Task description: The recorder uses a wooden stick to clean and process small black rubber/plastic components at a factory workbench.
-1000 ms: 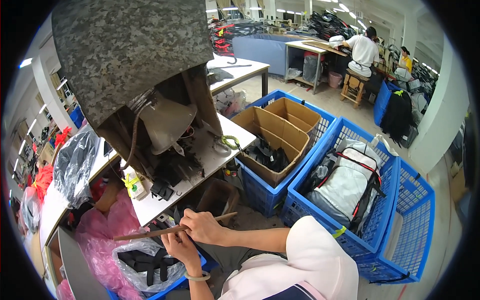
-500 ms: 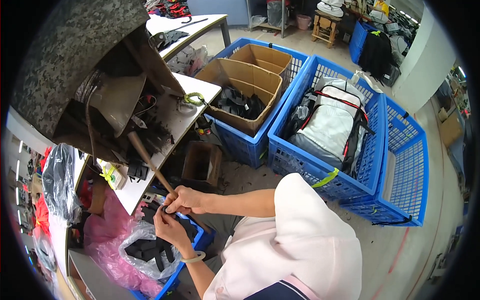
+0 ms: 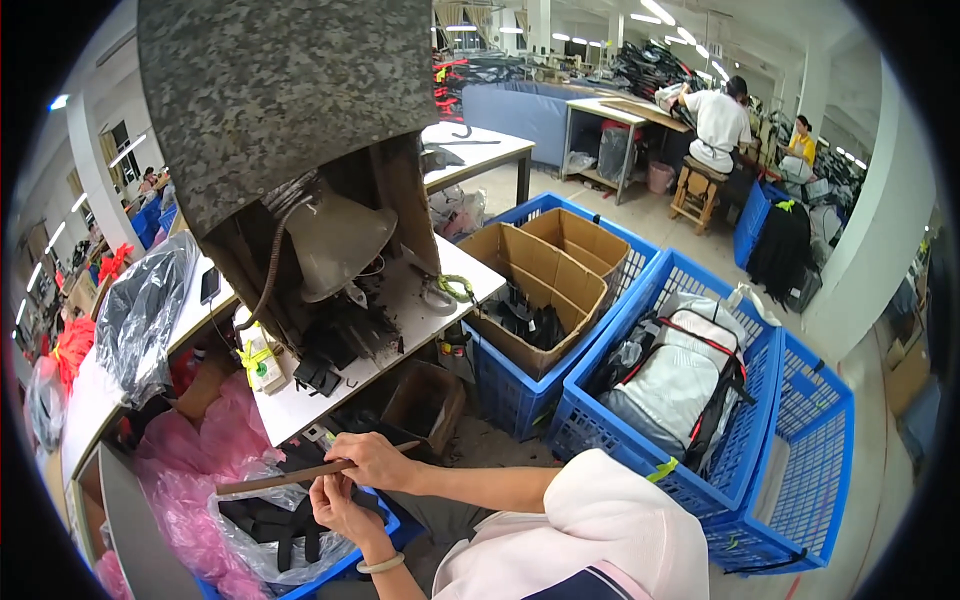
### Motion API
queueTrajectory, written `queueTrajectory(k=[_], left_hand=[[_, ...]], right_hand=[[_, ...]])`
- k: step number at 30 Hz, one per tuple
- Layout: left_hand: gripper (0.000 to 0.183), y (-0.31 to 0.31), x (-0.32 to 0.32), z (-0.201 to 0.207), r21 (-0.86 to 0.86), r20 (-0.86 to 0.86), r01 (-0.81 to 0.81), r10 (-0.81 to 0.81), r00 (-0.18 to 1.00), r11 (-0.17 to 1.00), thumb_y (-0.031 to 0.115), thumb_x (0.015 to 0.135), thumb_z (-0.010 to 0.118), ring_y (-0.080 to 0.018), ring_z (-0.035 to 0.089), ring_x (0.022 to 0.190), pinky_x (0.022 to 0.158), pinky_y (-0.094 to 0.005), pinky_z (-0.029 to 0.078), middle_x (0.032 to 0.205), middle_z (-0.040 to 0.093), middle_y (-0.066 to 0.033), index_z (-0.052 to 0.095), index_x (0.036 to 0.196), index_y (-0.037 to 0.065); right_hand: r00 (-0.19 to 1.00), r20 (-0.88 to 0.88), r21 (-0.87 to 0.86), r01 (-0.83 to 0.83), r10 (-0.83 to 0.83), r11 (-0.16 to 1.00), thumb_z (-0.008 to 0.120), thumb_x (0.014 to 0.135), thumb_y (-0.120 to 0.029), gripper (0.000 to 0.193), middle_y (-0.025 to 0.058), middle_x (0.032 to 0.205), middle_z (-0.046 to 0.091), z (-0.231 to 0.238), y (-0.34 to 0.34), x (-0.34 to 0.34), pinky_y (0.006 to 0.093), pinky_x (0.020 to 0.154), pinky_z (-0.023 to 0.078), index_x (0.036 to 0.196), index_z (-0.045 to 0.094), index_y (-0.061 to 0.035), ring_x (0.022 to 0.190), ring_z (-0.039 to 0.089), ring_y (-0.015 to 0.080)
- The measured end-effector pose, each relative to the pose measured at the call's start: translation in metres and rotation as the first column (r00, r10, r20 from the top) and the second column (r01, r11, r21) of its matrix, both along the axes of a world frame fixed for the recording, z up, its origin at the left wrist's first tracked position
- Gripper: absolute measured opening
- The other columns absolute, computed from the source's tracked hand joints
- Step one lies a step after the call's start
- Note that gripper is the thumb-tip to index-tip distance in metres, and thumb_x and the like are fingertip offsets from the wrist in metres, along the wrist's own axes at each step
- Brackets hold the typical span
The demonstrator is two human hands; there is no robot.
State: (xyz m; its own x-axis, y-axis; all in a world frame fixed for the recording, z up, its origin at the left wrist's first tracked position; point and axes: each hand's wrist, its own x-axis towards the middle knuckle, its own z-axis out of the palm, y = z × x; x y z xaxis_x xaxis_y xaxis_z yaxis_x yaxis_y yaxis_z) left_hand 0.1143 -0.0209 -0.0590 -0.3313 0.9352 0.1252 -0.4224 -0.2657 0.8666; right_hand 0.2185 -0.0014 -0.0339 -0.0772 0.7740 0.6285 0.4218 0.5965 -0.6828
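Your right hand (image 3: 368, 461) is wrapped around that long wooden stick (image 3: 262, 483), which runs right through your grip: a long length pokes out to the left, and a short tip shows on the other side. Your left hand (image 3: 343, 510) sits just below the right one, fingers bunched together, but honestly I can't tell if it's pinching anything or touching the wood. The stick's long end hangs over the black straps (image 3: 290, 522) in the clear plastic bag (image 3: 228, 532), near the corner of the white surface (image 3: 276, 418).
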Motion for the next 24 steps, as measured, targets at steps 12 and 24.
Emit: queueTrajectory(k=[12, 24], left_hand=[[0.018, 0.027, -0.042, 0.005, 0.191, 0.775, 0.503, -0.444, 0.45, 0.843, 0.006, 0.086, 0.052, -0.0189, 0.059, 0.088, 0.084, -0.0303, 0.046, 0.099, 0.064, -0.0119, 0.056, 0.1, -0.004], [0.014, 0.002, -0.069, 0.021, 0.086, 0.273, 0.104, -0.124, 0.954, 0.991, -0.003, 0.086, 0.057, -0.0061, 0.052, 0.069, 0.059, -0.0173, 0.042, 0.092, 0.061, -0.0058, 0.061, 0.099, -0.001]], right_hand=[[0.856, -0.495, -0.044, -0.196, 0.149, 0.98, 0.052, 0.077, 0.008, 0.026, 0.0069, 0.083, 0.058, 0.032, 0.005, -0.033, 0.0256, 0.066, 0.048, 0.1, 0.045, -0.0035, 0.071, 0.058, 0.0144], [0.899, -0.274, -0.177, -0.396, 0.341, 0.901, 0.063, 0.075, 0.007, 0.027, 0.0089, 0.081, 0.062, 0.052, 0.016, -0.048, 0.026, 0.061, 0.05, 0.099, 0.051, 0.0003, 0.074, 0.063, 0.0159]])
